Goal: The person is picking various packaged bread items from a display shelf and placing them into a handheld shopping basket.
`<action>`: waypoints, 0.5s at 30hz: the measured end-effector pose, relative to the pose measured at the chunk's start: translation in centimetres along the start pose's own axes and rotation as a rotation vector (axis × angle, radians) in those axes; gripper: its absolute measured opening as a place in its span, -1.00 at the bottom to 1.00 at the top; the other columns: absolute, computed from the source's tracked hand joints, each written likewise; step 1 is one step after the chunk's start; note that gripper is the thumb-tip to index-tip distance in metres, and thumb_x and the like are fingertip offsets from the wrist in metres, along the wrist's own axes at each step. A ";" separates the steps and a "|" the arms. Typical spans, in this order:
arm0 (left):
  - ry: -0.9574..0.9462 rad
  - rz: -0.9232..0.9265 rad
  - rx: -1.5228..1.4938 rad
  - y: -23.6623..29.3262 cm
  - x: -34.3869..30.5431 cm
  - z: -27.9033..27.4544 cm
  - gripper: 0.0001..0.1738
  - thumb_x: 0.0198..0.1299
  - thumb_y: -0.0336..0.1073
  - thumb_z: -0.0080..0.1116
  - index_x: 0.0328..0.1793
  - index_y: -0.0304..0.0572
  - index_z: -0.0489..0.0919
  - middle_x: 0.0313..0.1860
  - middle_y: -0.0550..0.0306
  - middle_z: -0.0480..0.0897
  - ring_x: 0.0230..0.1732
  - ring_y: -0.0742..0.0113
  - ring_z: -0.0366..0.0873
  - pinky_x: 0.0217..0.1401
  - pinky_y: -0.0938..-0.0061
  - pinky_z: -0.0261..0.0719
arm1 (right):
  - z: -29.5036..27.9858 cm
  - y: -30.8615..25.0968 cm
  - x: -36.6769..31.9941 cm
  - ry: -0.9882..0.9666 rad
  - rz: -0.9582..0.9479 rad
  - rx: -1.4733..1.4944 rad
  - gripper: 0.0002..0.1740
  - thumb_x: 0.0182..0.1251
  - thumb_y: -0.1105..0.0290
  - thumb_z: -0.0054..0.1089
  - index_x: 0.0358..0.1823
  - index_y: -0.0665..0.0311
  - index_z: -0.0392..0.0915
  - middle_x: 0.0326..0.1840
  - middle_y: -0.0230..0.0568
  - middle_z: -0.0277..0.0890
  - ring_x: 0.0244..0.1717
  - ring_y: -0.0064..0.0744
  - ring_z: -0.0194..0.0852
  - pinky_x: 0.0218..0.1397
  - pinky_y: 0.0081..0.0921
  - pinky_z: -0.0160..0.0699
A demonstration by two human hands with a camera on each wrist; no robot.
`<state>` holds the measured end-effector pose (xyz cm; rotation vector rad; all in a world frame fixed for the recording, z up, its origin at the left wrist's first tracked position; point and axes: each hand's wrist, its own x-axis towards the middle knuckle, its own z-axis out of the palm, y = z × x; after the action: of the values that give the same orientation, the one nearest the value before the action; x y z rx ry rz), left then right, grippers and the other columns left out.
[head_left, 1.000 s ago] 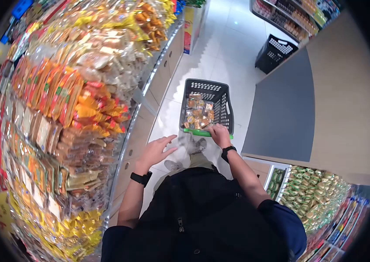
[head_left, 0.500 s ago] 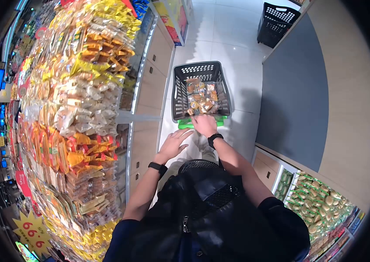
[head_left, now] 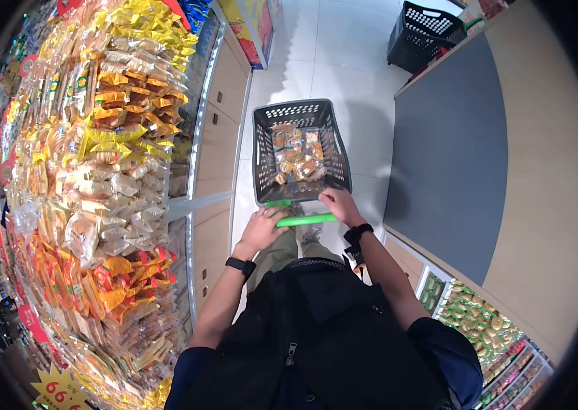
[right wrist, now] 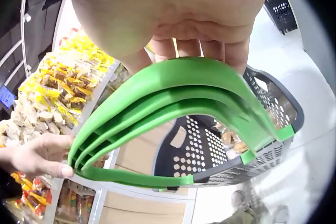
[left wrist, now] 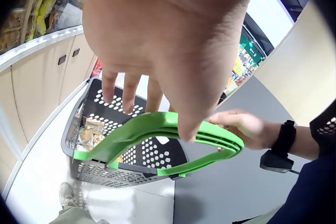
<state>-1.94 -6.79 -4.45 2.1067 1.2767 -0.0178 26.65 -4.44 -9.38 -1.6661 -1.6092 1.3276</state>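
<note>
Green handle spans nine to three o'clock: left hand, fingers loosely extended, thumb at its nine end; right hand at its three end, grip unclear. Beyond, at twelve, the basket stretches lengthwise away.

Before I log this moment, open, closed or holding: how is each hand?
Left hand: holding the green handle between thumb and fingers.
Right hand: at the same handle; whether it grips can't be told.

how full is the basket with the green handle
Partly full: packets lie low in the basket, with its holed walls showing above them.
</note>
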 end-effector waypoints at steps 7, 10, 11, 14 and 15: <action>-0.086 0.187 -0.237 -5.7 2.3 -1.5 -0.56 0.22 0.05 0.33 0.12 0.03 0.72 -0.02 0.04 0.74 0.09 -0.07 0.61 0.23 0.15 0.57 | 1.4 -0.7 1.5 -0.259 0.086 -0.232 -0.70 0.43 0.16 0.13 -0.19 0.24 0.67 -0.29 -0.08 0.71 -0.25 0.01 0.67 -0.15 -0.20 0.59; -0.245 0.208 -0.183 -6.4 2.8 -2.7 -0.56 0.29 0.13 0.22 0.08 0.03 0.73 -0.10 0.06 0.75 0.01 -0.03 0.64 0.13 0.17 0.59 | 1.0 -1.3 5.1 -0.260 0.233 -0.109 -0.71 0.42 0.18 0.14 -0.16 0.25 0.67 -0.33 -0.11 0.71 -0.30 -0.08 0.69 -0.18 -0.25 0.60; -0.244 0.202 -0.190 -6.8 2.7 -2.7 -0.56 0.29 0.13 0.22 0.08 0.03 0.73 -0.10 0.06 0.75 0.01 -0.03 0.64 0.13 0.17 0.59 | 0.9 -0.9 6.6 -0.268 0.236 -0.112 -0.71 0.42 0.18 0.14 -0.16 0.25 0.67 -0.33 -0.11 0.71 -0.30 -0.08 0.69 -0.18 -0.25 0.60; -0.109 0.310 -0.142 -7.5 3.1 -1.7 -0.62 0.36 0.07 0.16 0.05 0.03 0.74 -0.21 0.11 0.73 -0.07 0.04 0.62 0.09 0.20 0.55 | 0.8 0.7 12.1 -0.200 0.224 -0.189 -0.69 0.44 0.17 0.13 -0.16 0.28 0.68 -0.37 -0.11 0.70 -0.33 -0.13 0.70 -0.21 -0.29 0.59; -0.109 0.305 -0.149 -7.0 3.4 -1.6 -0.62 0.36 0.07 0.16 0.05 0.03 0.74 -0.21 0.11 0.73 -0.07 0.04 0.62 0.09 0.20 0.55 | 0.9 1.8 14.1 -0.208 0.227 -0.192 -0.69 0.44 0.17 0.13 -0.16 0.28 0.68 -0.37 -0.11 0.70 -0.33 -0.13 0.70 -0.21 -0.29 0.59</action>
<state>-6.22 -1.11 -8.10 2.1179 0.8580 0.0911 24.57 8.12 -15.74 -1.9267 -1.7543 1.5429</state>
